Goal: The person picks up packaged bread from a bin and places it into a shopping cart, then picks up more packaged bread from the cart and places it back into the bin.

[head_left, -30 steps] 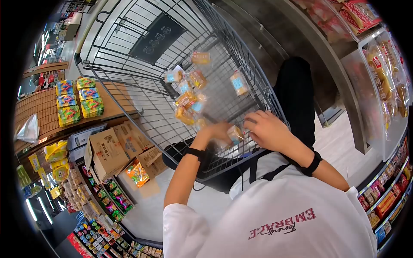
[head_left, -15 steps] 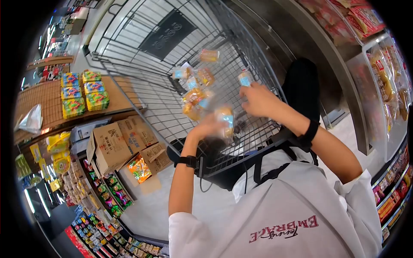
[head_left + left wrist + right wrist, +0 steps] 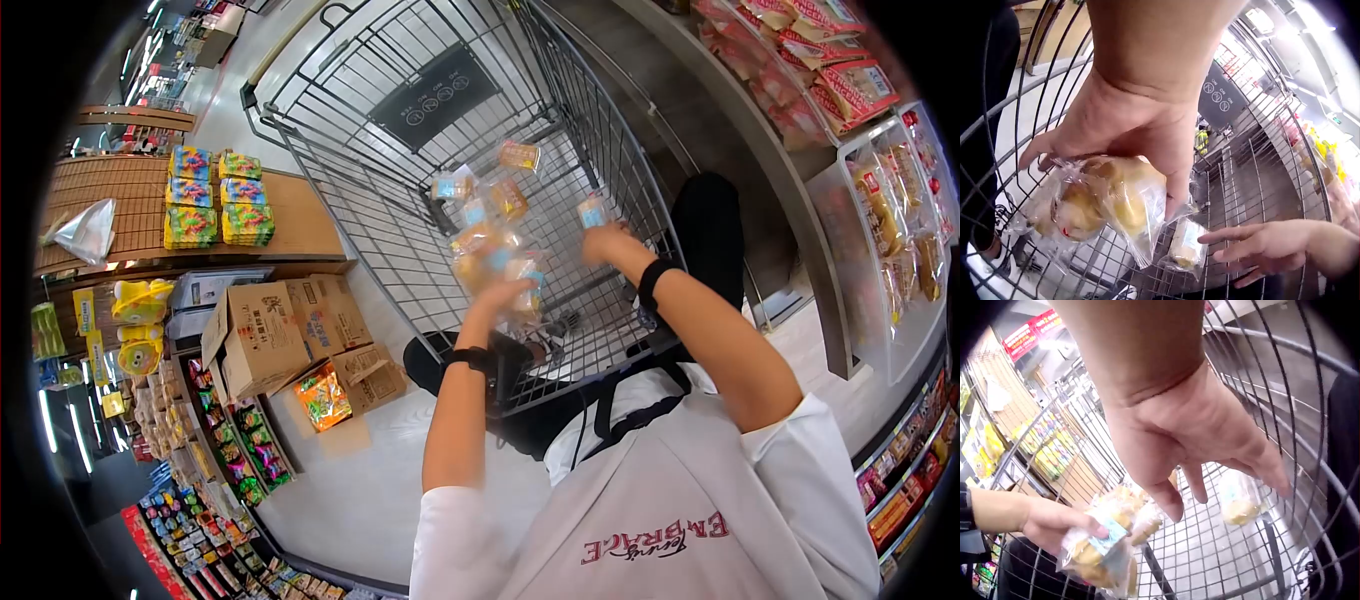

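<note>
Inside the wire shopping cart, the left hand (image 3: 496, 300) grips a clear-wrapped bread pack (image 3: 1100, 550) with a pale blue label, its thumb lying over the label. That pack is close beside a cluster of similar wrapped breads (image 3: 478, 240). To the right, another wrapped bread pack (image 3: 592, 212) lies on the cart's wire floor. The right hand (image 3: 608, 243) is right at this pack, and its fingers (image 3: 1235, 232) are extended toward the pack's near side without closing round it. In the right wrist view the right hand (image 3: 1191, 444) hangs above the cart floor, palm down.
The cart's wire walls (image 3: 640, 170) surround both hands, with a dark sign panel (image 3: 435, 95) at the far end. Cardboard boxes (image 3: 265, 340) stand left of the cart. On the right, a clear bin (image 3: 880, 250) of packaged bread sits by a shelf edge.
The left hand has carried a bread pack from the cart's near end forward to the cluster. The right hand has moved forward to the separate pack on the right.
</note>
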Demonstrator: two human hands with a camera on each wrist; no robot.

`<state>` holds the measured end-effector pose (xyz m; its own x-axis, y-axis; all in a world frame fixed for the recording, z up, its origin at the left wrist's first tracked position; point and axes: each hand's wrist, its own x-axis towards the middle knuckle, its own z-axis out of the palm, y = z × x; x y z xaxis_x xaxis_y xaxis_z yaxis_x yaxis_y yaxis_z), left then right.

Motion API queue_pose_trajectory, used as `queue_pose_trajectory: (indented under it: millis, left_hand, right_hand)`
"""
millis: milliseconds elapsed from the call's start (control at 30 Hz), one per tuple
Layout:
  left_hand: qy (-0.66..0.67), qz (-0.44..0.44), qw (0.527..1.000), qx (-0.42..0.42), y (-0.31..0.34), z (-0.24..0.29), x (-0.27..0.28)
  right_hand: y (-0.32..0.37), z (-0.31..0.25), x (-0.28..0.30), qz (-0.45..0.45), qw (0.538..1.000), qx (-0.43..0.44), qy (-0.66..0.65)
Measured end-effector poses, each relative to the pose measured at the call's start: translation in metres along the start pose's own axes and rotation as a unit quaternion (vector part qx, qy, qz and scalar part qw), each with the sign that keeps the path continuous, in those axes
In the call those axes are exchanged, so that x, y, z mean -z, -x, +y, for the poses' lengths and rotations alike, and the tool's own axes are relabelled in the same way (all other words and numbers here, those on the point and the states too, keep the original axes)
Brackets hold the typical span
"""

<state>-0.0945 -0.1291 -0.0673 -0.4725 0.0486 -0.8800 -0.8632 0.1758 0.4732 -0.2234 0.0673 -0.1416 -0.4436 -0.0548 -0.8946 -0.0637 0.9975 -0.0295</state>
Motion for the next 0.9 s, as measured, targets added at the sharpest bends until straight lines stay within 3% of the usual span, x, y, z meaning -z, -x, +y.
queue_pose_trajectory:
  millis: [67, 167, 233, 267, 367, 400, 467, 600, 667, 700, 767, 800, 867, 900]
  left_hand:
    - [0.023, 0.011, 1.0, -0.009, 0.006, -0.003, -0.005]
    - [0.045, 0.026, 0.998, 0.018, 0.014, 0.001, -0.008]
    - [0.048, 0.031, 0.997, 0.05, 0.017, 0.0, -0.008]
    - [0.119, 0.048, 0.991, 0.029, 0.018, -0.003, -0.009]
    - [0.237, 0.06, 0.97, -0.019, 0.003, -0.024, -0.005]
    - [0.281, 0.052, 0.957, -0.041, 0.001, -0.027, -0.004]
    - [0.287, 0.057, 0.955, -0.049, -0.006, -0.031, -0.002]
    - [0.295, 0.019, 0.955, -0.036, -0.011, -0.028, -0.011]
    - [0.27, 0.037, 0.961, -0.044, -0.004, -0.017, -0.017]
    - [0.239, 0.051, 0.968, -0.047, -0.005, -0.017, -0.019]
    - [0.281, 0.041, 0.958, -0.047, -0.007, -0.017, -0.017]
    - [0.318, 0.028, 0.947, -0.04, -0.011, -0.024, -0.016]
    - [0.34, 0.019, 0.94, -0.015, -0.019, -0.036, -0.009]
    - [0.361, 0.009, 0.933, 0.006, -0.023, -0.04, -0.006]
  right_hand:
    - [-0.106, -0.002, -0.042, -0.015, 0.993, -0.105, -0.046]
    - [-0.024, 0.017, -0.02, 0.035, 0.987, -0.075, -0.136]
    - [-0.038, 0.019, -0.02, 0.03, 0.987, -0.061, -0.144]
    - [-0.047, 0.019, -0.021, 0.025, 0.987, -0.048, -0.153]
    - [0.028, 0.025, 0.011, 0.053, 0.977, 0.01, -0.207]
    - [0.03, 0.02, 0.006, 0.054, 0.977, 0.012, -0.206]
    - [0.032, 0.013, 0.0, 0.149, 0.968, -0.002, -0.201]
    - [0.027, 0.011, -0.007, 0.126, 0.972, -0.015, -0.199]
    - [-0.011, 0.023, -0.007, 0.049, 0.958, 0.154, -0.239]
    - [-0.011, 0.022, -0.006, 0.05, 0.959, 0.156, -0.232]
    - [-0.011, 0.021, -0.005, 0.161, 0.943, 0.073, -0.283]
    - [-0.014, 0.021, -0.007, 0.16, 0.943, 0.072, -0.283]
    - [-0.02, 0.022, -0.012, 0.261, 0.917, 0.159, -0.257]
    - [-0.013, 0.02, -0.014, 0.258, 0.918, 0.158, -0.258]
